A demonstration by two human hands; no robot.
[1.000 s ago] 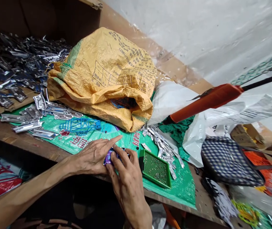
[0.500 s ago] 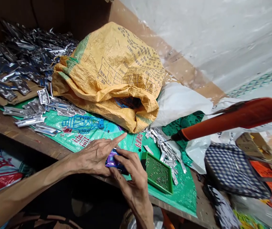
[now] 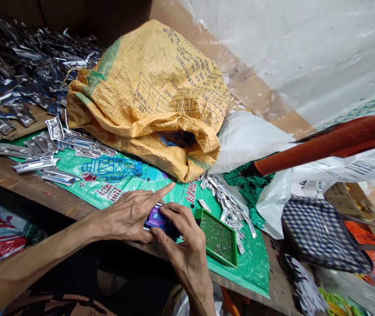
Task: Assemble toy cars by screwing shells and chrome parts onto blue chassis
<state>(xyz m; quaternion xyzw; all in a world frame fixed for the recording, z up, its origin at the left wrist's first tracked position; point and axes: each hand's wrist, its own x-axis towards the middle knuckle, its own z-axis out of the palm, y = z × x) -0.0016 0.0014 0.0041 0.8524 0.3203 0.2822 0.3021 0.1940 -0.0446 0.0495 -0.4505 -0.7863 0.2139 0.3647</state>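
At the table's front edge, my left hand (image 3: 126,215) grips one end of a small shiny purple toy car (image 3: 156,218), index finger stretched out past it. My right hand (image 3: 184,235) pinches the other end between thumb and fingers, which cover much of the toy. Just right of it lies a green tray (image 3: 218,237) of tiny metal screws. Beyond my left hand, a blue plastic frame (image 3: 111,169) rests on the green sheet (image 3: 253,272). A red tool like an electric screwdriver (image 3: 319,147) hangs at the right, tip pointing down-left.
A yellow woven sack (image 3: 154,83) with blue pieces in its mouth stands behind. Silver plated parts (image 3: 39,61) fill a cardboard box at left; more silver strips (image 3: 223,202) lie beside the tray. A checkered bag (image 3: 322,232) and white plastic (image 3: 253,140) are at right.
My right fingers have shifted on the purple toy car, showing more of its top. The hanging red tool has swung nearer in view. The camera view has moved slightly.
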